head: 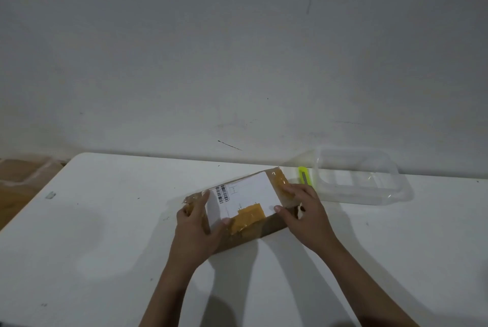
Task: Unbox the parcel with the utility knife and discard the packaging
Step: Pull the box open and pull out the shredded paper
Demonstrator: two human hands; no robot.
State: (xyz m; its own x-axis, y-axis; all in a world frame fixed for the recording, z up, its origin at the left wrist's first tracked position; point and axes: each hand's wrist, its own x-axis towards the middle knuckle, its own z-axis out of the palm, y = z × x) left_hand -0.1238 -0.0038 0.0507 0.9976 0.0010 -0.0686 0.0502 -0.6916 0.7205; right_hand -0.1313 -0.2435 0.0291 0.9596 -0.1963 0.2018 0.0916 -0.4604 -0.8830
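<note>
Sitting near the middle of the white table (105, 234) is a brown box (253, 223) with a white label (245, 197) and yellow tape (249, 217) on top. Both hands hold it — the left hand (198, 223) wraps around the left end, and the right hand (303, 210) presses on the right end. Just behind the box lies a yellow knife (305, 175), touching nobody. Beside the knife sits a clear plastic tub (361, 176), close to the wall (237, 49).
</note>
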